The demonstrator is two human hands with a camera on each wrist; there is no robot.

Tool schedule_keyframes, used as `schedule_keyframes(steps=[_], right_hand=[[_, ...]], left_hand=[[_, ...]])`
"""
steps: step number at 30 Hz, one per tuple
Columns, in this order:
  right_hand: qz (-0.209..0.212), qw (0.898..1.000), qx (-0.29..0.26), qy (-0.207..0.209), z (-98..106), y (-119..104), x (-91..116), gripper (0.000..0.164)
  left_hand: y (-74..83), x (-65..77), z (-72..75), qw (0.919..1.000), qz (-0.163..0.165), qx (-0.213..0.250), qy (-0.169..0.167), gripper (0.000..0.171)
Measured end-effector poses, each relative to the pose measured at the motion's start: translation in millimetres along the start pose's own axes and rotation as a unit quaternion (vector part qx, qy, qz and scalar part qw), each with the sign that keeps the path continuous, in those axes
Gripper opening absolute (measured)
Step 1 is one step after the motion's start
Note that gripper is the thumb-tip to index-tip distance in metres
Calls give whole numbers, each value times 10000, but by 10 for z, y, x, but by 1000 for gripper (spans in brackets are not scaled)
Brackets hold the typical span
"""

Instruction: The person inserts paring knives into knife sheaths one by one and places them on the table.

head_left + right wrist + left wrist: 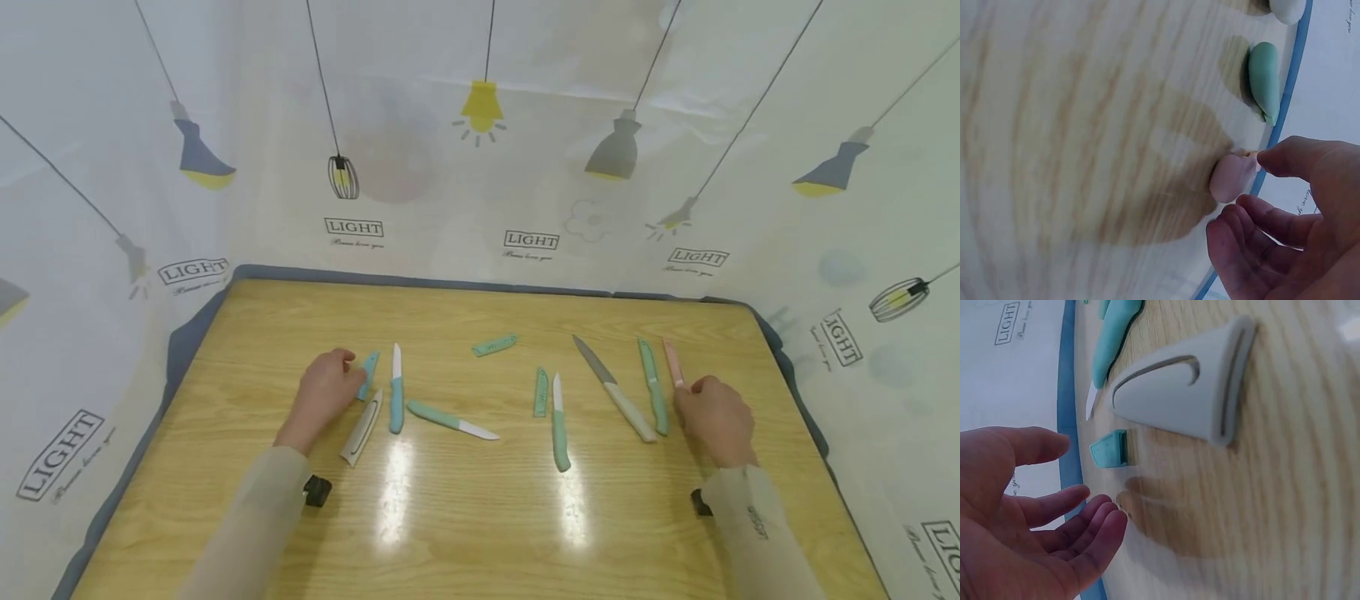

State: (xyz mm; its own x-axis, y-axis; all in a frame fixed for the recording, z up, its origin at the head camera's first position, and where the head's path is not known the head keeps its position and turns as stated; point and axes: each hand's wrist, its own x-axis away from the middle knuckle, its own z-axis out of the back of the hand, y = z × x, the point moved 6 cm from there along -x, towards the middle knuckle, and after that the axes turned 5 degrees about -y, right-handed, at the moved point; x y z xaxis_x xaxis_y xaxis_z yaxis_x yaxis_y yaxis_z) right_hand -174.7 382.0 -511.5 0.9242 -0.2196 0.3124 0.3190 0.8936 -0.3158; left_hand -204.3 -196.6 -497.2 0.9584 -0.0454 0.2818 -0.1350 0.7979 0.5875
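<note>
Curtain — white, printed with hanging lamps and the boxed word "LIGHT", repeated along the far and side walls; smaller script beneath each box is too small to read.

Table — pale wood grain, blue-grey edging, glare patches near the middle.

Left hand — left of centre, beside a small teal sheath. The head view hides the fingers; the left wrist view shows them loosely spread, palm open, fingertips just short of the teal sheath, holding nothing.

Right hand — far right. The right wrist view shows thumb and fingers closing on the rounded end of the pink knife, the thumb touching it; the head view shows only the pink knife lying lengthwise beyond the knuckles.

White sheath — near the left hand, slot visible in the left wrist view.

Knives, left to right: teal-handled with white blade; another lying crosswise; a third; grey-bladed with cream handle; green knife.

Loose teal sheaths — one far centre, one upright-lying; both carry lettering, unreadable.
</note>
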Motion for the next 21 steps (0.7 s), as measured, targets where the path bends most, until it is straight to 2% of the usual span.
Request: schedule_keyframes(steps=[4,10,16,21], right_hand=[[-13,9997,55,225,43,17,48,64],[23,9992,-87,394,77,-17,161,67],[118,9985,-141,525,93,-90,265,67],[210,9978,-214,585,99,-166,329,70]], left_hand=[[47,-70,-29,9991,-55,-402,-134,54],[77,-141,-87,9973,40,-693,-219,54],[115,-191,-112,9950,87,-957,-253,42],[141,-226,-107,9950,119,-941,-306,22]])
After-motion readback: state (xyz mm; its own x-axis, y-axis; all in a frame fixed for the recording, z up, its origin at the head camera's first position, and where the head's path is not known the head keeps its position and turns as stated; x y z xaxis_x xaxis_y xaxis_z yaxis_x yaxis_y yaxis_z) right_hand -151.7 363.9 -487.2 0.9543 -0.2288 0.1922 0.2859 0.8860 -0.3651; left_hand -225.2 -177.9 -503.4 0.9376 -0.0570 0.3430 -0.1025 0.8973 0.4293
